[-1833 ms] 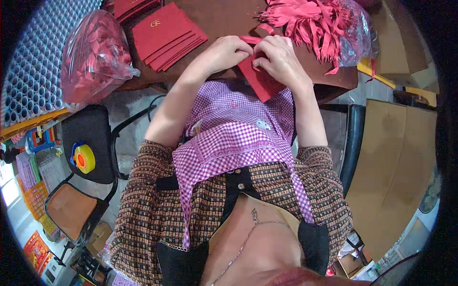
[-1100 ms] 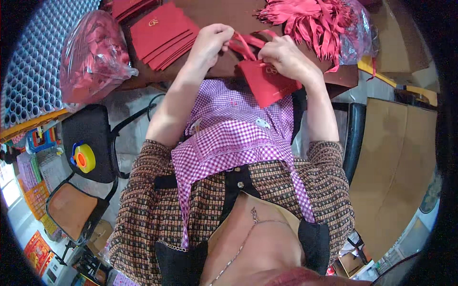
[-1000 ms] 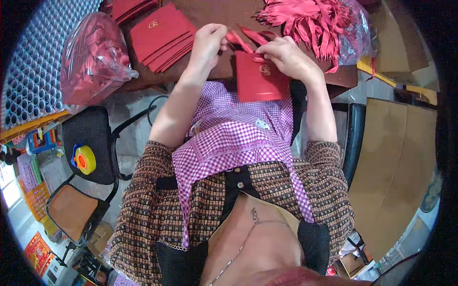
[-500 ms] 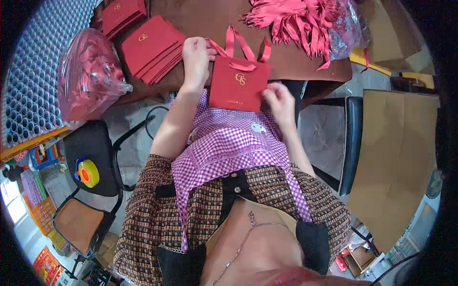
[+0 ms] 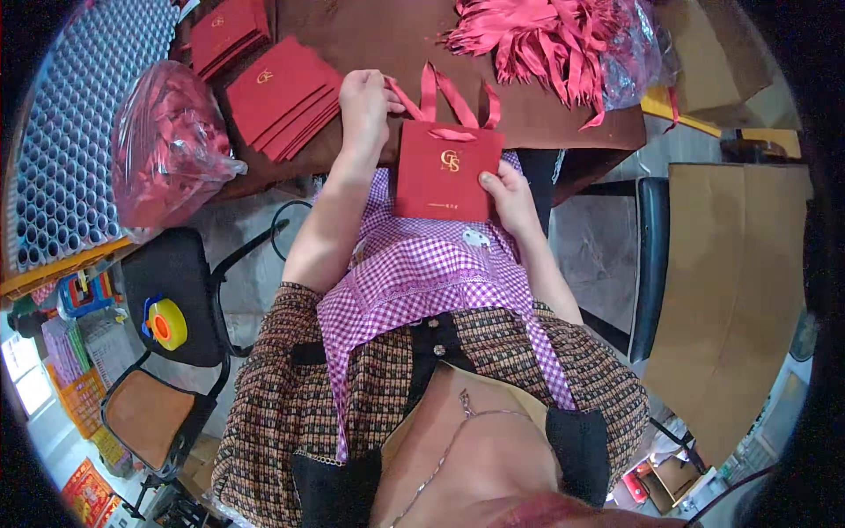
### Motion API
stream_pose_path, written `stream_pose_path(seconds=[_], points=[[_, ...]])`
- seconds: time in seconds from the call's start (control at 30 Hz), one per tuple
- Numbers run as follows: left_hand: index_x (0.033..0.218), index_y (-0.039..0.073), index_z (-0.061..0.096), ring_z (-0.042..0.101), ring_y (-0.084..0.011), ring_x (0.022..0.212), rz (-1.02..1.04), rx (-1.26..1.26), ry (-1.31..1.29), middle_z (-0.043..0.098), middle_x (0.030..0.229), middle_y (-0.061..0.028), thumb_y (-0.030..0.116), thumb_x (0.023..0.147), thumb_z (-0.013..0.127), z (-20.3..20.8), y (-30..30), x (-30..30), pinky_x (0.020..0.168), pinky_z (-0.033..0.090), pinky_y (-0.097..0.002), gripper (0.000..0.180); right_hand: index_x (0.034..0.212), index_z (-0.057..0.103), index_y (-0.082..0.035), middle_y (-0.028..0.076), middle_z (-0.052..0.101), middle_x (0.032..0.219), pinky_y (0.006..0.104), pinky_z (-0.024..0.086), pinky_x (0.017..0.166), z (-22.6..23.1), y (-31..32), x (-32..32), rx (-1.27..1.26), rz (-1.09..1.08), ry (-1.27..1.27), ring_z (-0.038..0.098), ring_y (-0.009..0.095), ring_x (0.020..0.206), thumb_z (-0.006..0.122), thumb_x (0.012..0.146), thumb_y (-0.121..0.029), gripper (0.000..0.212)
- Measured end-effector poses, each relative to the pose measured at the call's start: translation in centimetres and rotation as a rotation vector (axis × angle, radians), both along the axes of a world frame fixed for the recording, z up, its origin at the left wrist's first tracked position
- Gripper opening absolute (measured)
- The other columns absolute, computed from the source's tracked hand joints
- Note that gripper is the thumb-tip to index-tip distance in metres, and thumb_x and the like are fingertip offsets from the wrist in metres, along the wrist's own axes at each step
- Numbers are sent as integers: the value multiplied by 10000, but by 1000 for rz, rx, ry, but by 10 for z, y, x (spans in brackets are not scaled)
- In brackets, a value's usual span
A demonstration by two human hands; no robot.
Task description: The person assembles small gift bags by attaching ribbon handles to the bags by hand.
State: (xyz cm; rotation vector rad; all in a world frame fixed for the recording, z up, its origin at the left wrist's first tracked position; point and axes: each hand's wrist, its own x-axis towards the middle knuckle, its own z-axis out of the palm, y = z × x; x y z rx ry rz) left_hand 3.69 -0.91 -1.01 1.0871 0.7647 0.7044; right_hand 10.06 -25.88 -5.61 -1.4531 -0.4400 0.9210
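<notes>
A small red paper gift bag [image 5: 447, 187] lies flat at the table's near edge, its lower part over my checked apron. Pinned by its right edge, it sits under the thumb of my right hand [image 5: 509, 195]; the other fingers are behind it. My left hand [image 5: 363, 104], fingers closed, pinches the end of a red ribbon [image 5: 400, 95] at the bag's upper left. That ribbon runs to the bag's top, where a short length crosses the front. More red ribbon [image 5: 458, 104] stands up in loops above the bag.
Stacked red bags [image 5: 286, 97] lie left of my left hand, with another stack [image 5: 229, 35] behind. A plastic bag of red ribbons [image 5: 172, 145] sits at the left. Loose red ribbons [image 5: 546, 44] are heaped at the far right. Chairs and a cardboard sheet [image 5: 735, 290] stand beside me.
The gift bag has shifted slightly right and toward me. My right thumb now presses on its front; my left hand keeps its pinch on the ribbon, almost unmoved.
</notes>
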Motion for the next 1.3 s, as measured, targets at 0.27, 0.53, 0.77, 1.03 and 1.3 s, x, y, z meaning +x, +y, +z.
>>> stream_pose_path(seconds=[0.27,0.53,0.77,1.03,1.3], points=[[1191,-36,460,567,-154,804,-204,452,220,568,925,-81,257,936,451,34,-14,7,683,488,-298,388,1134,540,36,32,600,1051,263,424,864,38,-8,30,-101,115,-250,537,104,948,537,872,-110,300],[1458,115,92,415,-227,1213,-975,579,200,426,1314,-199,184,879,552,42,-14,-7,1017,323,-334,743,1082,549,27,25,616,956,253,449,786,74,5,29,33,249,-129,542,92,860,540,872,-80,235],[1084,-7,600,571,-111,906,-937,284,102,634,978,-65,106,841,537,58,-16,1,819,461,-260,275,1122,539,20,23,600,990,250,445,801,69,18,51,-95,420,-340,538,101,891,535,883,-79,259],[899,24,615,516,-45,573,-506,364,184,602,735,6,68,802,513,92,19,29,487,406,-201,148,1341,359,31,79,587,1032,223,488,596,94,40,55,92,144,55,586,109,750,499,900,-86,477],[1081,-12,615,580,-117,851,-366,599,206,638,964,-62,103,816,563,202,163,80,781,455,-247,294,1065,527,-35,48,563,725,220,354,401,136,121,135,246,147,167,459,96,492,529,909,-214,237]])
